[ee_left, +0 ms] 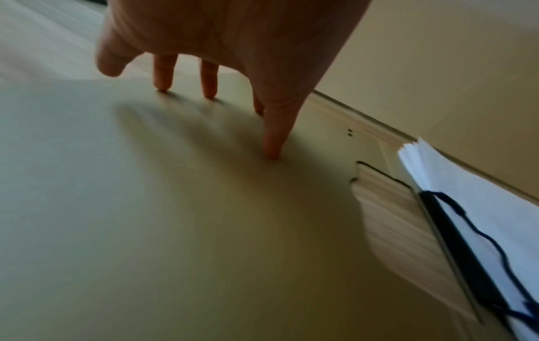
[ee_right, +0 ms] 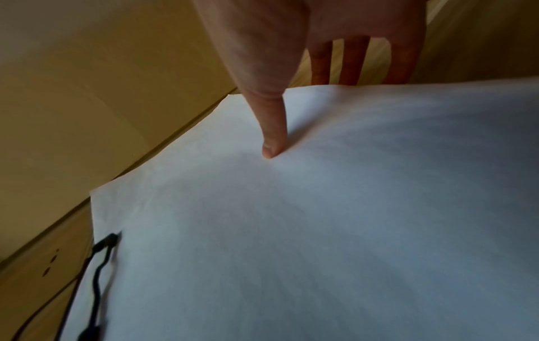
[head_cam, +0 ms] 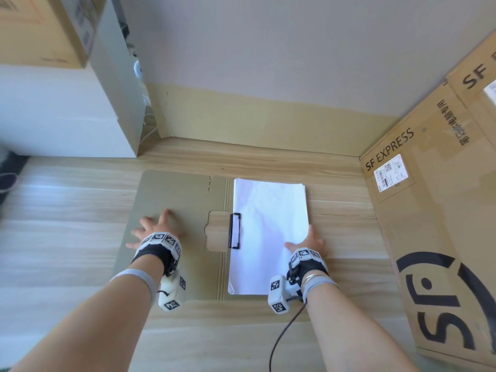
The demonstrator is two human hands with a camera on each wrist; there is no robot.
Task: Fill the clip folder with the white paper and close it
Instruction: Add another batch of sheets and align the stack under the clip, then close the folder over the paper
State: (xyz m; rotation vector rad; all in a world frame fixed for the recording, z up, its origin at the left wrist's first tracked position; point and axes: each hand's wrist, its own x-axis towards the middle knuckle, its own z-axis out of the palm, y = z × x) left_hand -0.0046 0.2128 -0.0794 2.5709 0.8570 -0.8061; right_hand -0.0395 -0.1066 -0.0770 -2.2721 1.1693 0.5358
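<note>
Left fingertips [ee_left: 272,152] stand spread and nearly straight on the inner face of the left-hand cover of the flat, open olive-tan cardboard clip folder [head_cam: 171,200]; the left hand [head_cam: 155,226] presses and grips nothing. On the other side, the thumb tip [ee_right: 269,152] bears down on the top sheet of the stack of white paper [head_cam: 268,232], while the remaining fingers of the right hand [head_cam: 308,241] drop over the stack's outer long edge, their tips hidden behind it; whether they curl under the sheets cannot be told.

The stack lies on the folder's right half, its spine-side edge under the black wire clip [head_cam: 234,230], and the far corners [ee_left: 414,150] are fanned slightly. The folder rests on a pale wood-grain table [head_cam: 67,205], with a large printed brown cardboard carton [head_cam: 429,210] close on the right.

Likely hazards:
- If the right hand lifts or shoves the outer edge, sheets could slide out from under the clip or buckle.
- If the cover is swung over while the corners are fanned, loose sheets could crease or protrude.
- If the left hand drags, the folder could skate on the smooth table.
</note>
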